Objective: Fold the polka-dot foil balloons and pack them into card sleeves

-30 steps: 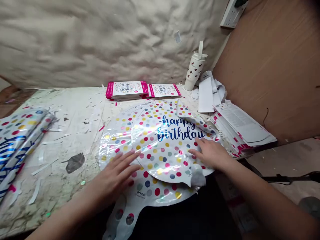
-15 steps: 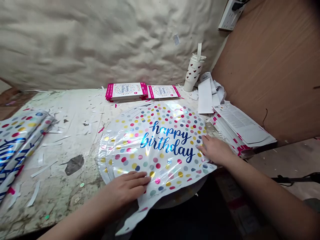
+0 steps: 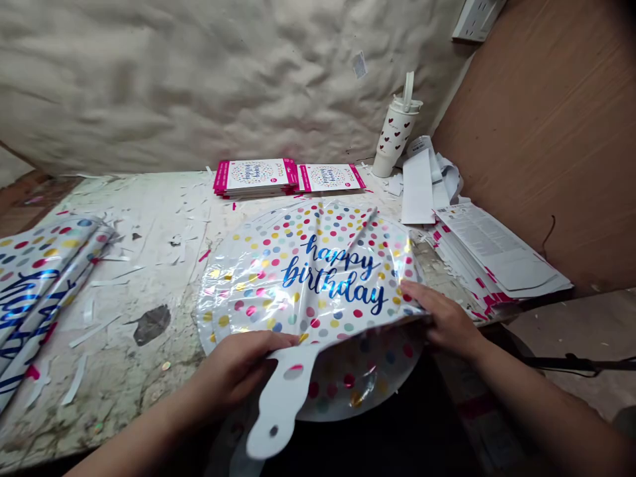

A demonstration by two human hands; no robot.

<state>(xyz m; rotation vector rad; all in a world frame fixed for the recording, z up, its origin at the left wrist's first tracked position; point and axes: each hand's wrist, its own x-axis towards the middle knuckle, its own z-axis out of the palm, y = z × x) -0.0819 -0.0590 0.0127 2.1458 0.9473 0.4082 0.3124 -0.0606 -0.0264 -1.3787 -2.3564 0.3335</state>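
A flat white foil balloon (image 3: 328, 298) with coloured dots and blue "happy birthday" lettering lies on top of several like it. My left hand (image 3: 241, 364) pinches its near edge beside the white tail (image 3: 283, 404), thumb on top. At the right edge my right hand (image 3: 447, 321) grips the foil between thumb and fingers. The near edge is lifted between the hands, and a dotted balloon underneath (image 3: 368, 377) shows below it. A crease runs up through the top balloon. The fingers under the foil are hidden.
Pink-edged packets (image 3: 256, 177) are stacked at the back. A white tumbler (image 3: 395, 136) with hearts stands near the wall. Printed cards (image 3: 497, 245) lie at the right, folded dotted foil (image 3: 44, 278) at the left. Paper scraps litter the worn table (image 3: 163, 265).
The near edge of the top balloon has risen and bent, uncovering the one below. My left hand has gone from lying flat to pinching; the right has closed on the edge.
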